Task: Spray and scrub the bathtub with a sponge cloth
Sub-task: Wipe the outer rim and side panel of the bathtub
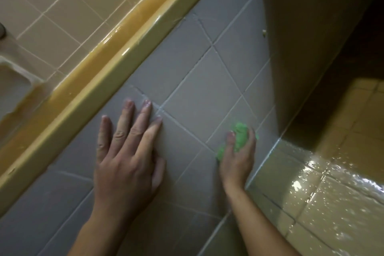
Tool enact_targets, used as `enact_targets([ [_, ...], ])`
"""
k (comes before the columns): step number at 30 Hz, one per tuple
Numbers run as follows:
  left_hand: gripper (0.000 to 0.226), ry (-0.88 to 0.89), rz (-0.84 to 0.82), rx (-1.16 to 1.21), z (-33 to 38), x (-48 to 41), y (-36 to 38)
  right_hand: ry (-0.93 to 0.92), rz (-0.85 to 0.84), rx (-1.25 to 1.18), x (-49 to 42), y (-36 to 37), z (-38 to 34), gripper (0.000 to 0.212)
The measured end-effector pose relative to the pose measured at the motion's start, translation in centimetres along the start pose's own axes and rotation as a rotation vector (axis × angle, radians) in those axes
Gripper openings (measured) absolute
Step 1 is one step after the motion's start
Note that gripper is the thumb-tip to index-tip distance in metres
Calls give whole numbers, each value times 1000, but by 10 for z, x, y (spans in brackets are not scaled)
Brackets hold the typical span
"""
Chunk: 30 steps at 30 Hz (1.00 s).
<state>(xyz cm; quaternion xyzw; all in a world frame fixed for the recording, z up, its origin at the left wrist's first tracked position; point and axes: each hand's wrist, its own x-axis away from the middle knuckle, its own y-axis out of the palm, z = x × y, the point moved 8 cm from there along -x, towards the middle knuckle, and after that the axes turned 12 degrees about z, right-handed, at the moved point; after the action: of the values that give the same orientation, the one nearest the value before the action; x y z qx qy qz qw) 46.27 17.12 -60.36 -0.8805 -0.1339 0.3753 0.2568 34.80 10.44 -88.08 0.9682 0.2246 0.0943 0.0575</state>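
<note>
On the gray tiles (197,89) in the middle, two bare hands are down. The left hand (126,160) lies flat on the tiles with its fingers (145,114) straight and spread wide. Its thumb sticks out to the side, and it holds nothing.

The right hand (236,160) is lower and to the right, well apart from the left one. Its fingers (230,137) curl around a green sponge cloth (241,133) and press it against a gray tile. The cloth is bunched up, and bits of green poke out above and beside the fingers. It sits near the corner where the gray tiles meet a tall brown wall (301,37).

A shiny yellow bathtub edge (116,64) runs in a long slanted line from the lower left to the top middle. It touches the gray tiles all along one side. The left hand's fingertips are near this edge but do not touch it.

Past the yellow edge, at the upper left, there are tan tiles (62,6) with pale lines between them. A soap holder (12,81) sits in those tiles at the far left.

At the lower right, more tan tiles (332,183) look wet and shine with bright spots of light. A pale line runs along the corner where they meet the gray tiles, just beside the right hand.
</note>
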Motion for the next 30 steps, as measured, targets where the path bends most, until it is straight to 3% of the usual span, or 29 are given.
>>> enact_targets([
  [3, 63, -93, 30, 46, 1, 9, -2, 441, 10, 79, -4, -18, 80, 65],
  [7, 66, -161, 85, 109, 2, 15, -2, 461, 40, 7, 6, -13, 67, 60],
  [9, 65, -154, 93, 135, -3, 13, -1, 272, 18, 26, 21, -2, 16, 61],
  [12, 63, -200, 158, 191, -12, 7, -8, -304, -138, -46, 73, 6, -96, 65],
  [14, 61, -224, 191, 240, -13, 3, -10, -644, -269, -93, 113, 4, -121, 60],
  [15, 61, -227, 196, 262, -13, 3, -10, -701, -311, -79, 123, 1, -115, 59],
  [17, 62, -225, 195, 296, -13, 3, -10, -524, -248, -12, 114, -6, -76, 60],
  [20, 58, -223, 207, 337, -15, 3, -8, 118, -6, 73, 77, -17, 15, 53],
  [21, 57, -222, 209, 352, -15, 3, -7, 253, 55, 51, 65, -16, 34, 58],
  [23, 57, -228, 217, 396, -15, 2, -6, 295, 146, 41, 36, -9, 28, 65],
  [26, 65, -274, 270, 465, -17, -1, -7, 62, 223, 32, 3, 6, -57, 51],
  [30, 61, -360, 395, 549, -19, -8, -11, -468, 39, -72, 20, 23, -211, 45],
])
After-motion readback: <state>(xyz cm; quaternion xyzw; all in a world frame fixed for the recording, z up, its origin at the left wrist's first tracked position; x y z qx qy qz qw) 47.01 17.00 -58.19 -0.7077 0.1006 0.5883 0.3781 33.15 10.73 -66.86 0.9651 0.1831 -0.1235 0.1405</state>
